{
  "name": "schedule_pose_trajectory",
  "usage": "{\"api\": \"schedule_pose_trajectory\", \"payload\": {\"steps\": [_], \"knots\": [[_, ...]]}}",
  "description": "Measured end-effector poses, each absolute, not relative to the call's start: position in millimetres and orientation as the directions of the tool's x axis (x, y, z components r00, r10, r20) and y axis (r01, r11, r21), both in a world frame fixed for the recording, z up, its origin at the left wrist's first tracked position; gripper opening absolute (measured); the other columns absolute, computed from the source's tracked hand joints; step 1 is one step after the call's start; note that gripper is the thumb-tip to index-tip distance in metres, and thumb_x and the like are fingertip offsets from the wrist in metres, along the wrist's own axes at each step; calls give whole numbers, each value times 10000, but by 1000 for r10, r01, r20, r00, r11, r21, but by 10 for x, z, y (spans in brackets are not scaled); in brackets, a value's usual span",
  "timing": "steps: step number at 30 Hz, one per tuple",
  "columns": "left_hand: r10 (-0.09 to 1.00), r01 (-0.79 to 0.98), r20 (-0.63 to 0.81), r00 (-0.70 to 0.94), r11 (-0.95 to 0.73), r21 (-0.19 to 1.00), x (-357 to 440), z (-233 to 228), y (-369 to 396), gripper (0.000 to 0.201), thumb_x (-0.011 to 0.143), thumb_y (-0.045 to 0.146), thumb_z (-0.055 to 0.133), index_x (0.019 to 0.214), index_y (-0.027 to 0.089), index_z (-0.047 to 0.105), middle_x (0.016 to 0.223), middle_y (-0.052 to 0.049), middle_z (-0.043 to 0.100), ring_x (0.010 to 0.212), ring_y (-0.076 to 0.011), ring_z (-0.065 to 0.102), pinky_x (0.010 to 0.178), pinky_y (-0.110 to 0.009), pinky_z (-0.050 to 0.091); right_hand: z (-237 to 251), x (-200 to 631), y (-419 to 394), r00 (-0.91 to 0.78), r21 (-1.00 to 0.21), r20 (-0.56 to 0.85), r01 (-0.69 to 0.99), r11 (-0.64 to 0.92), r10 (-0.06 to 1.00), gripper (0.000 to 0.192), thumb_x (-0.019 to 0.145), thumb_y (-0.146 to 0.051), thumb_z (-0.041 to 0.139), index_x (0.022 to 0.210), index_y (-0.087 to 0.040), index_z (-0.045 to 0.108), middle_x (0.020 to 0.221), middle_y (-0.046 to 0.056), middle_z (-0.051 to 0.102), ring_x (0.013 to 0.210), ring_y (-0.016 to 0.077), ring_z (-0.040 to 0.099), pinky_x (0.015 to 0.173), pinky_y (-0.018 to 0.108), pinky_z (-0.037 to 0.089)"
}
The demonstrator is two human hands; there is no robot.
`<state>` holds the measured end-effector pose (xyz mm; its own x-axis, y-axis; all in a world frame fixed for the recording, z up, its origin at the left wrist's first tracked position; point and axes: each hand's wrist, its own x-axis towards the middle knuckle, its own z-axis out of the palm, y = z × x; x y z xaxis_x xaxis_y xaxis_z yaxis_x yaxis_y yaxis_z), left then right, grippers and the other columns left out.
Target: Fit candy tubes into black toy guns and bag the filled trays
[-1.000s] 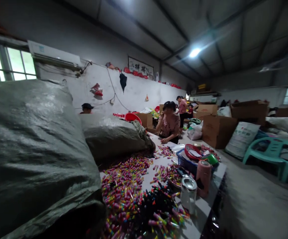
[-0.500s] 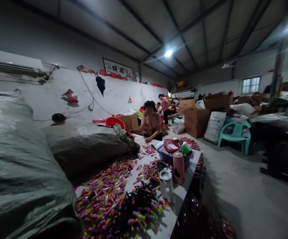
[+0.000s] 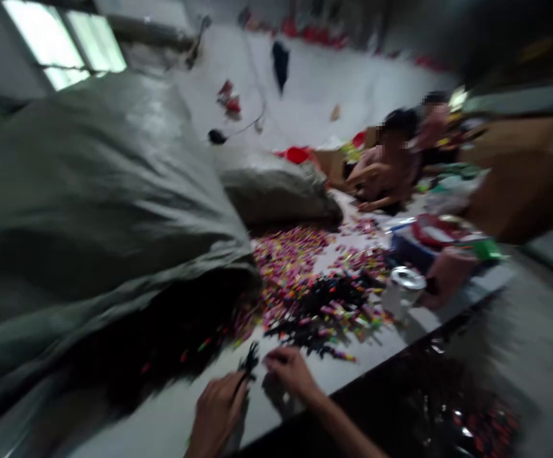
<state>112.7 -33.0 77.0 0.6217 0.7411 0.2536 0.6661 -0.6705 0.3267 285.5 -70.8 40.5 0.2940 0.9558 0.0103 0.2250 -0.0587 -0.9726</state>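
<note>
Fingers (image 3: 238, 385) of the left hand (image 3: 216, 413) are pinching a small black piece (image 3: 249, 362) upright just before the coloured heap (image 3: 305, 280), while the right hand (image 3: 290, 375) is curling beside it, grip unclear, seemingly steadying it.

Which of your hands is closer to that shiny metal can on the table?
Right. The right hand lies below and left of the can, apart from it; the left hand is farther left, pinching a small black piece.

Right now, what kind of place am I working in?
Probably a small workshop for hand-sorting or assembling: a table strewn with colourful small pieces, big grey sacks beside it, and another person working further along.
</note>
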Motion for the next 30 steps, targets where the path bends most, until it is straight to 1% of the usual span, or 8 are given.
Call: {"api": "schedule_pose_trajectory", "payload": {"steps": [2, 3, 5, 10, 16, 21, 26, 30], "knots": [[747, 663, 170, 642, -653, 366, 1128, 804, -368, 258, 892, 250, 410, 986, 251, 650, 923, -8, 707, 831, -173, 642, 762, -310, 462, 483, 2878, -755, 194, -998, -66, 2, -68, 979, 229, 774, -355, 634, 810, -137, 693, 622, 0, 612, 520, 109, 530, 489, 223, 402], [741, 655, 149, 655, -654, 379, 1127, 834, -383, 248, 897, 248, 412, 955, 238, 653, 908, -10, 706, 823, -170, 634, 762, -311, 446, 530, 2895, -779, 159, -996, -85, -53, -78, 984, 264, 758, -384, 649, 844, -139, 694, 631, -1, 611, 511, 103, 520, 477, 218, 390], [725, 635, 136, 675, -665, 394, 1122, 899, -421, 233, 905, 237, 419, 961, 227, 645, 879, -13, 702, 803, -160, 619, 758, -308, 416, 616, 2923, -837, 82, -990, -105, -102, -96, 991, 309, 743, -420, 662, 876, -144, 696, 639, -3, 604, 513, 96, 507, 479, 215, 381], [686, 594, 111, 719, -690, 415, 1093, 955, -549, 211, 922, 248, 419, 983, 218, 618, 842, -6, 679, 773, -137, 595, 780, -313, 366, 721, 2934, -992, -28, -990, -120, -75, -121, 992, 299, 760, -423, 655, 893, -159, 701, 689, 2, 603, 566, 94, 496, 526, 218, 392], [655, 583, 80, 751, -716, 383, 1071, 859, -593, 174, 913, 230, 425, 878, 207, 594, 782, 7, 648, 745, -134, 577, 825, -335, 333, 747, 2946, -1049, -82, -988, -147, -33, -150, 986, 266, 751, -384, 676, 903, -167, 699, 717, 0, 591, 601, 102, 491, 566, 232, 397], [632, 569, 55, 773, -730, 378, 1037, 822, -621, 128, 896, 223, 456, 907, 211, 583, 807, 7, 656, 815, -145, 590, 874, -349, 308, 752, 2955, -1100, -129, -985, -163, -33, -168, 978, 256, 757, -375, 676, 920, -179, 704, 791, 11, 588, 646, 112, 500, 598, 246, 402], [634, 586, 28, 773, -730, 352, 1005, 857, -664, 135, 898, 218, 444, 883, 201, 577, 781, 6, 640, 776, -140, 578, 867, -335, 312, 755, 2964, -1144, -162, -986, -166, 29, -163, 973, 232, 763, -359, 672, 915, -190, 718, 769, 11, 580, 673, 128, 516, 628, 260, 399], [619, 581, 19, 785, -747, 323, 1005, 878, -690, 127, 888, 216, 454, 832, 191, 565, 762, 1, 629, 754, -143, 570, 853, -331, 316, 788, 2944, -1184, -142, -983, -181, -1, -183, 973, 229, 778, -350, 658, 930, -189, 716, 711, -2, 560, 646, 123, 514, 643, 265, 400]]}}
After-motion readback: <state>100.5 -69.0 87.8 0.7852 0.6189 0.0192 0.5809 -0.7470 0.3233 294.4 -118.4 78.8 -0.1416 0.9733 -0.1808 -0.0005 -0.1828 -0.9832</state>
